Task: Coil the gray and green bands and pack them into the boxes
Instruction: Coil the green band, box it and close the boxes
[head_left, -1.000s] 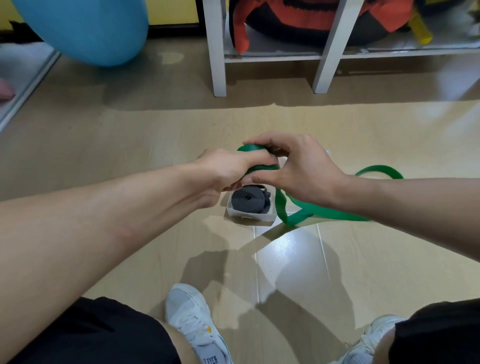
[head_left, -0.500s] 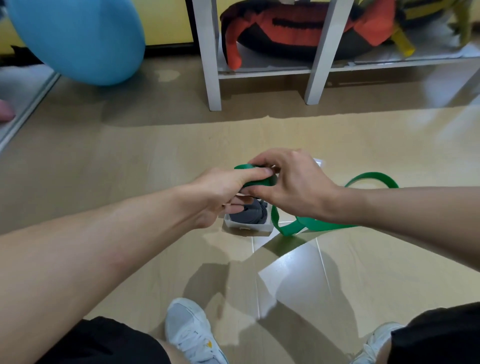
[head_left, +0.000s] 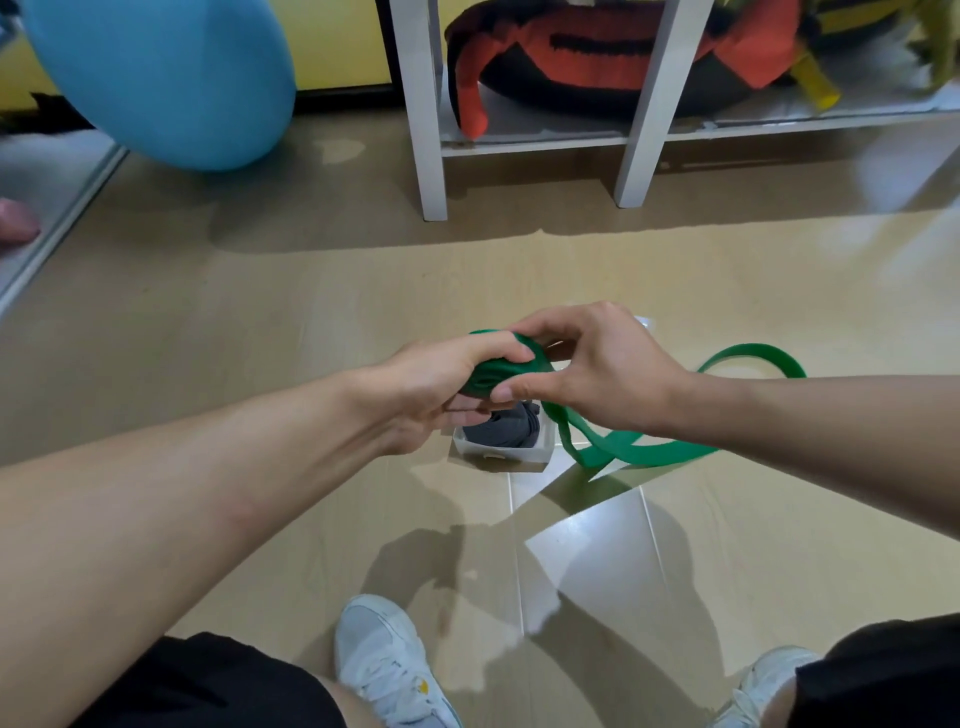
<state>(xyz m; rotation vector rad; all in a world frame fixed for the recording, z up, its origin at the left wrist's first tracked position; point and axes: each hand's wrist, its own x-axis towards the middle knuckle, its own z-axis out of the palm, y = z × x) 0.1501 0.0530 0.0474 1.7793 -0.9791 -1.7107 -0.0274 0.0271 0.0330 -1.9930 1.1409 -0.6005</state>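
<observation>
- A small white box (head_left: 501, 454) sits on the wooden floor (head_left: 260, 322) near the middle of the view, and the gray band (head_left: 506, 428) lies coiled inside it.
- A second clear box (head_left: 644, 325) peeks out behind the right hand at about 1 o'clock from the white one; its contents are hidden.
- The green band (head_left: 649, 449) is partly wound into a coil held just above the white box, at its 12 o'clock.
- The left hand (head_left: 441, 387) grips that coil, fingers curled over its top.
- The right hand (head_left: 597, 366) pinches the coil between thumb and fingertips from the 3 o'clock side.
- The loose rest of the green band trails on the floor toward 3 o'clock, passing under the right wrist and arching up in a loop.
- White shelf legs (head_left: 426, 109) and a blue ball (head_left: 166, 78) stand far off at 12 and 10 o'clock.
</observation>
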